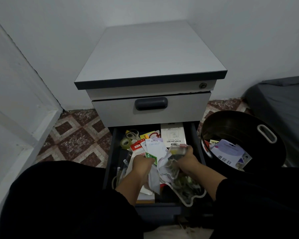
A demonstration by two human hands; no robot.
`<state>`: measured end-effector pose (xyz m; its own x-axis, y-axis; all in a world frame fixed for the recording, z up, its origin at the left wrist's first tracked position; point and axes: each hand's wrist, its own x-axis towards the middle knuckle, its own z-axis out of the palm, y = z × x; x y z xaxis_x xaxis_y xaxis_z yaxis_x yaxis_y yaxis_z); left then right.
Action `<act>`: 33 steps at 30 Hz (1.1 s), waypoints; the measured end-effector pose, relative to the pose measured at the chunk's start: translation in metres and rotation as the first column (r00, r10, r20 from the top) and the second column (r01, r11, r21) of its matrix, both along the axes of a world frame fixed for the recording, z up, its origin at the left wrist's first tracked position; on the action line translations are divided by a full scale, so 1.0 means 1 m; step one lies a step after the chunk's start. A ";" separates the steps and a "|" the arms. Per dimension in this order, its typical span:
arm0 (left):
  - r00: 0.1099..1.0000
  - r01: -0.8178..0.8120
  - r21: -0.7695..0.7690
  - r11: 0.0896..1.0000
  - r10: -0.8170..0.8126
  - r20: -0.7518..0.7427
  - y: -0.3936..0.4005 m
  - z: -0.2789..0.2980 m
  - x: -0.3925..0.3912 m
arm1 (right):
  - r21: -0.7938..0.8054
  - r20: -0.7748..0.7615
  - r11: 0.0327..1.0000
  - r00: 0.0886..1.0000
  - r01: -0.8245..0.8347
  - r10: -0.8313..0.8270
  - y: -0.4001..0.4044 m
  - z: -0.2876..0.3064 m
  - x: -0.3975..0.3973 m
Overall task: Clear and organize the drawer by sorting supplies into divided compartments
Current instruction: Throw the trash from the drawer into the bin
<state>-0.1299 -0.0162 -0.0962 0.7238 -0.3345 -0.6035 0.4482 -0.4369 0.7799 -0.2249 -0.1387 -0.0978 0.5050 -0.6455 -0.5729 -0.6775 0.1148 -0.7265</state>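
The open dark drawer (112, 152) of a grey cabinet is crowded with supplies. My left hand (141, 163) grips a fan of flat packets (154, 148), among them a red-and-white one and a pale stapler-set card. My right hand (186, 158) grips a crumpled clear plastic bag (177, 149) above the drawer's right side. Rolls of clear tape (126, 142) lie at the back left, and a white stapler set box (173, 135) lies at the back right. More clear packaging (188, 188) lies under my right forearm.
A black round bin (231, 123) with a white handle stands right of the drawer and holds discarded packaging. The cabinet's upper drawer (151, 107) is closed. A dark mattress (283, 100) lies at the far right, a white door (16, 100) at the left.
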 end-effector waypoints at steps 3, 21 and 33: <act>0.999 -0.021 -0.005 1.000 0.021 -0.025 0.000 0.003 0.002 | 0.055 -0.008 0.998 1.000 -0.011 0.011 0.001 0.001 0.001; 0.989 -0.137 -0.068 0.988 0.133 -0.065 0.009 0.025 0.020 | 0.394 0.193 0.890 0.926 0.231 -0.326 -0.023 0.020 0.003; 0.985 0.140 -0.242 0.960 -0.160 -0.066 -0.038 0.060 -0.011 | 0.343 0.060 0.922 0.976 0.178 -0.211 -0.106 0.078 -0.041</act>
